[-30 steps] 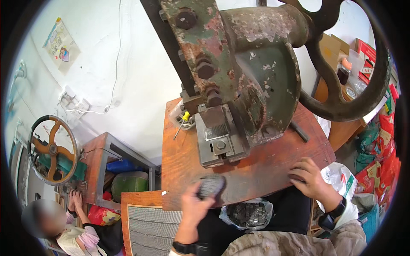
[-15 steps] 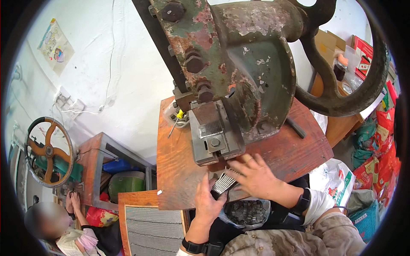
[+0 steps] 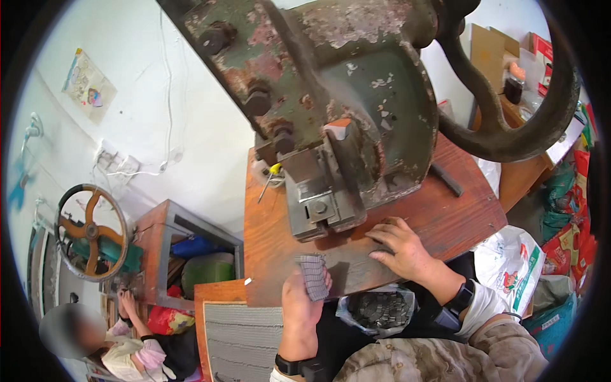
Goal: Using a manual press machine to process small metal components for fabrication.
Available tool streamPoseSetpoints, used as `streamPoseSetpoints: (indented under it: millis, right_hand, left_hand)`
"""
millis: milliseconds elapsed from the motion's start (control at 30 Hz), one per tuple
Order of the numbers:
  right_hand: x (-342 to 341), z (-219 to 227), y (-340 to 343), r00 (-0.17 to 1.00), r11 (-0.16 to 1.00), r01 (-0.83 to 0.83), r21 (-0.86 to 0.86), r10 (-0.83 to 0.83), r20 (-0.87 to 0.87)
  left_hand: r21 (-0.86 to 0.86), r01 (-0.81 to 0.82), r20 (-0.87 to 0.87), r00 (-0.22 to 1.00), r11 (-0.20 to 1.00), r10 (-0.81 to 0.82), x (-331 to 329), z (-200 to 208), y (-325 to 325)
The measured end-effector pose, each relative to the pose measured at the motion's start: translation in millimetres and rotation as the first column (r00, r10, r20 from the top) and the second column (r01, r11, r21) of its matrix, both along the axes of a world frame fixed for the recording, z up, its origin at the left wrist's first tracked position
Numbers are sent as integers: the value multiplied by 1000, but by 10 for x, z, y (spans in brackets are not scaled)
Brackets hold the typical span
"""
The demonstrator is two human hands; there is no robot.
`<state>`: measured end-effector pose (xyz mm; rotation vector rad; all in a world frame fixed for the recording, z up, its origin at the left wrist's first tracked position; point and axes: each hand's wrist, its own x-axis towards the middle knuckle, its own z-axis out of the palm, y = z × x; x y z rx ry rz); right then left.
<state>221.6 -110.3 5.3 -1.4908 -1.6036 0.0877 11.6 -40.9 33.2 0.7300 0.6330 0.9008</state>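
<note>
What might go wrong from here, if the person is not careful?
The left hand holds a ridged grey piece near the front edge of the table, so it might slip. The right hand is near the metal bed of the machine; reaching in could pinch it. The open bag of grey pieces might spill if knocked.

Grey block [image 3: 314, 278], reddish-brown tabletop [image 3: 445, 219]

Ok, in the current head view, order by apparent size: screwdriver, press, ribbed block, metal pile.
1. Press
2. Metal pile
3. Ribbed block, in the left hand
4. Screwdriver
</note>
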Motion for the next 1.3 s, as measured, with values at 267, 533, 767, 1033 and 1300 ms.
streamPoseSetpoints:
  millis: [267, 533, 767, 1033, 1300]
  right_hand:
    - [74, -50, 36, 997, 1000, -30, 10, 29, 72]
    - [15, 3, 16, 996, 999, -40, -20, 41, 79]
    - [-105, -15, 65, 991, 998, -44, 38, 39, 129]
    - [16, -49, -17, 994, 995, -15, -95, 25, 107]
    - [37, -203, 82, 984, 995, -32, -97, 48, 170]
  left_hand:
    - [-389, 225, 301, 948, 893, -108, -441, -335, -393]
    - [-747, 306, 112, 933, 590, -342, -407, -1662, -814]
    - [-599, 277, -138, 889, 751, -437, -393, -2072, -837]
    - [673, 19, -724, 221, 740, 653, -1665, -1845, -859]
    - [628, -296, -661, -691, 720, 293, -4910, -2400, -1560]
